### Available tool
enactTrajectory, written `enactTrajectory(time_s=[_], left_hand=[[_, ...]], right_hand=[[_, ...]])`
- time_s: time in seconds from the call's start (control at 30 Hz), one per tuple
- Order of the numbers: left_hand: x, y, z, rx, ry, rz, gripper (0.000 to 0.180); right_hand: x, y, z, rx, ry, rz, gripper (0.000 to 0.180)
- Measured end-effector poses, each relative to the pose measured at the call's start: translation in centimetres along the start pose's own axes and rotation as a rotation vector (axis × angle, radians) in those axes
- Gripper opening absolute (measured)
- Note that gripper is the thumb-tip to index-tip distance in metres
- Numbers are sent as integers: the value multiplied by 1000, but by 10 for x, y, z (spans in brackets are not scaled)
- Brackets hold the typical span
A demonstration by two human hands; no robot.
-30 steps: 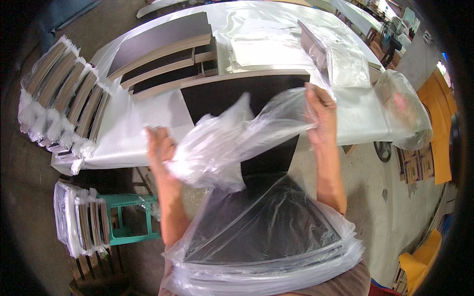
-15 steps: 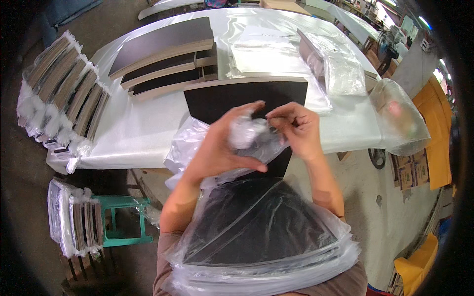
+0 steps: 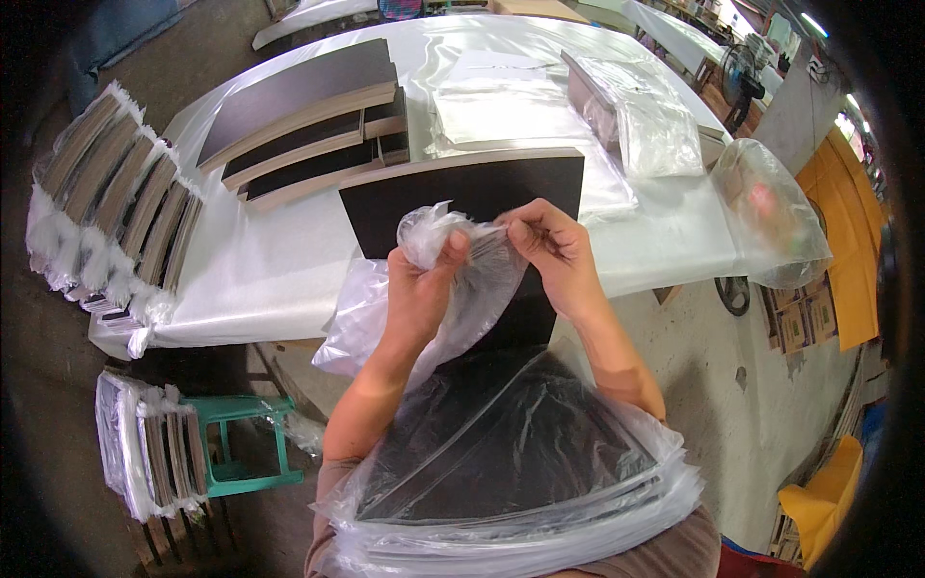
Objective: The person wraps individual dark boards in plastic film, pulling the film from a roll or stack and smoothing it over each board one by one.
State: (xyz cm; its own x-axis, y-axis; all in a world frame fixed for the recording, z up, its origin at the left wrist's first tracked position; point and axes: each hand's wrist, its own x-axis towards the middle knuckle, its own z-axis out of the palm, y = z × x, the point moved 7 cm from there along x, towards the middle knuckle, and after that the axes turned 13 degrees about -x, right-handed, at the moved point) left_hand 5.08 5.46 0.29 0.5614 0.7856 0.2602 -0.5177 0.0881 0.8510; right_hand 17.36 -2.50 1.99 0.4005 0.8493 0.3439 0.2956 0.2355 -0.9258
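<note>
Bunched clear plastic bag [image 3: 482, 275] film hangs between my hands. My left hand [image 3: 421, 289] is closed round the gathered part, with a crumpled tuft standing above the thumb. The thumb and fingers of my right hand [image 3: 554, 252] pinch the film's edge just to the right. Behind the bag, a black board [image 3: 525, 183] with a pale edge leans at the table's front edge; the film and my hands hide part of it. Across my lap lies a stack of dark boards in clear plastic wrap [image 3: 511, 443].
The table [image 3: 260, 279] has a shiny white cover. Dark boards [image 3: 299, 82] are stacked at its back left, and plastic sleeves [image 3: 511, 111] lie farther back. Wrapped boards [image 3: 116, 193] stand at the left, a green stool [image 3: 246, 438] below. A fan [image 3: 742, 82] stands back right.
My left hand has closed round the bunched film, where its fingers were spread before. The film is now drawn out between both hands. The whole view has shifted slightly.
</note>
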Motion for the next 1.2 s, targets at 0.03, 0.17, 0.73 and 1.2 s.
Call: enactTrajectory(time_s=[0.03, 0.17, 0.73, 1.2], left_hand=[[-1, -1, 1, -84, 12, -27, 18], [0, -4, 11, -311, -62, -116, 17], [-1, -9, -1, 57, 91, -46, 25], [0, -10, 8, -330, 13, -45, 22]], right_hand=[[1, -1, -1, -26, 28, -31, 10], [-2, -29, -8, -463, 316, -407, 7], [-5, -24, -10, -520, 361, -380, 16], [0, -7, 2, -220, 146, -177, 15]])
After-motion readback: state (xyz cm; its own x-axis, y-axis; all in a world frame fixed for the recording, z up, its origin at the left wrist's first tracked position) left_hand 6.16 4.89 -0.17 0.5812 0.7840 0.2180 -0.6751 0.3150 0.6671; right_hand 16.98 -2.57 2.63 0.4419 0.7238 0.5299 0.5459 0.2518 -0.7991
